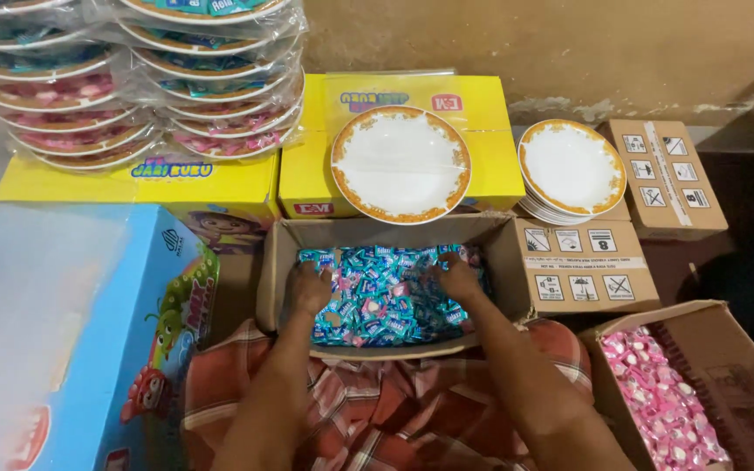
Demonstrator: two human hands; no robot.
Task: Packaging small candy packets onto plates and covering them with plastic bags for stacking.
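While both hands dig into blue-wrapped candies (pixel 386 301) filling an open brown cardboard box (pixel 277 262), left hand (pixel 310 288) and right hand (pixel 455 277) lie spread, clasping nothing visibly.

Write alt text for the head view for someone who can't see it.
Both hands, left hand and right hand, dig into an open cardboard box of blue-wrapped candies on the person's lap. A white, orange-rimmed plate leans on a yellow carton behind; a box of pink candies sits right.
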